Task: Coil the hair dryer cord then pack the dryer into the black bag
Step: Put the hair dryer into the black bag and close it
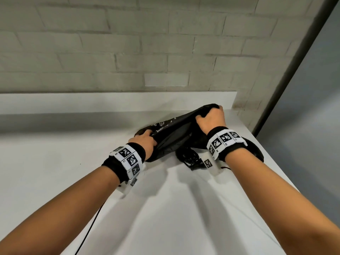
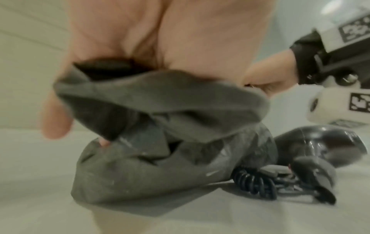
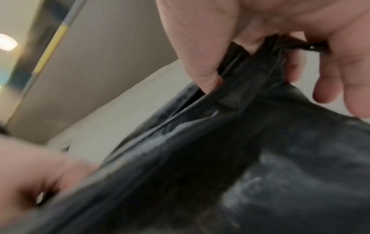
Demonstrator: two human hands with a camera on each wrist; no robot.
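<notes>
The black bag (image 1: 176,131) lies on the white counter, stretched between both hands. My left hand (image 1: 145,142) grips its near-left end (image 2: 160,98), fingers curled into the fabric. My right hand (image 1: 211,118) grips the far-right end by the zipper (image 3: 192,104). The black hair dryer (image 2: 318,150) lies on the counter behind the bag's near edge, with its coiled cord (image 2: 254,182) bunched beside it; in the head view the cord (image 1: 191,157) shows between my wrists, and the dryer body (image 1: 253,150) is mostly hidden by my right wrist.
The white counter (image 1: 73,172) ends in a raised ledge (image 1: 110,102) against a brick wall. A grey panel (image 1: 312,89) stands at the right, close to the counter's right edge. A thin black cable (image 1: 88,232) hangs off the counter's near-left side.
</notes>
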